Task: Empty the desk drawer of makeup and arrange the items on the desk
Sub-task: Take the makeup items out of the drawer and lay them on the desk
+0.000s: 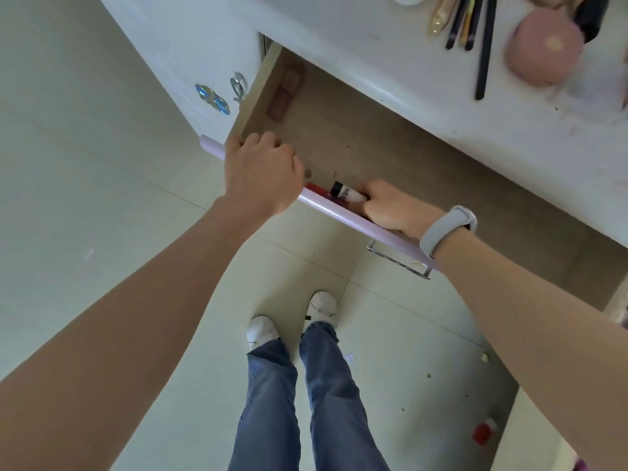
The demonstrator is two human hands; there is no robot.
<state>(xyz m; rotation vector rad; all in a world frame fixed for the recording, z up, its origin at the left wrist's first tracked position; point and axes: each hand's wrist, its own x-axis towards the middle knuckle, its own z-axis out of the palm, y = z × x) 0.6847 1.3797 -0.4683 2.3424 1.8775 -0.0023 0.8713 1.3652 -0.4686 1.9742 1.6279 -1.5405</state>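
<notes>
Drawer [356, 137] pulled open under bench [509, 130]. L hand [261, 175]: fingers curled over the drawer's front edge. R hand [390, 207]: fingers clenched on 1 white tube w/ black cap [346, 192], low at the front, inside. 1 pinkish palette [283, 93] at back-left corner. On bench: approx. 5 slim brushes/pencils [469, 25], 1 pink sponge [543, 49].

Drawer [373, 130] floor looked like bare matt brown board, kinda rough and speckled. Its front edge [333, 212] was smooth glossy lilac, with a shiny metal handle [401, 263] underneath. Bench [441, 96] top was white, semi-gloss, a bit scuffed. Pink sponge [540, 52] looked soft and matt. Tube [346, 193] was glossy plastic. Wristband [445, 229] looked like matt grey rubber. Floor [102, 198] was smooth pale tile.
</notes>
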